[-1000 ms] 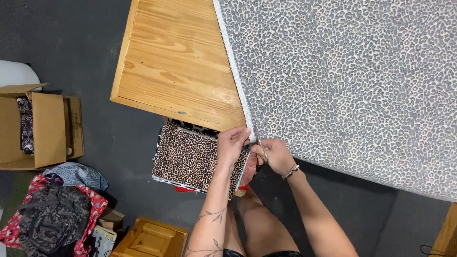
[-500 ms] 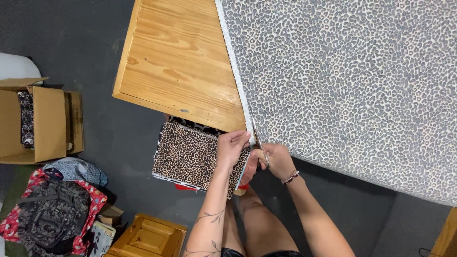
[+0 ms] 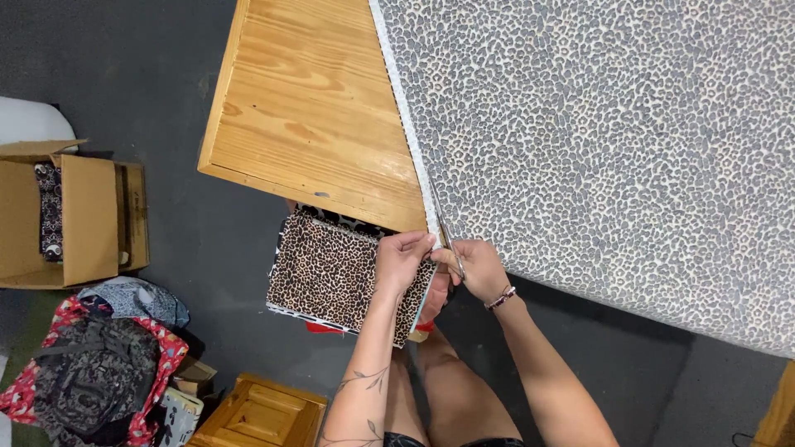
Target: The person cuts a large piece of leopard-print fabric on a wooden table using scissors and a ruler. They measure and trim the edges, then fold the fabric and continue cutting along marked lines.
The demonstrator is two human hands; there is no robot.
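Wooden table point(image 3: 306, 116): left hand point(image 3: 402, 258) pinches grey fabric point(image 3: 596, 141); right hand point(image 3: 474, 266) clamps scissors point(image 3: 447, 240).

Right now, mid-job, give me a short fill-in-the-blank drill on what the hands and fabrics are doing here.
1. The right hand holds ____ at the edge of the grey leopard-print fabric.
2. The left hand pinches that fabric's white ____.
3. The fabric lies over a ____ table.
4. A brown leopard-print stack sits ____ the table edge.

Missing: scissors; edge; wooden; below
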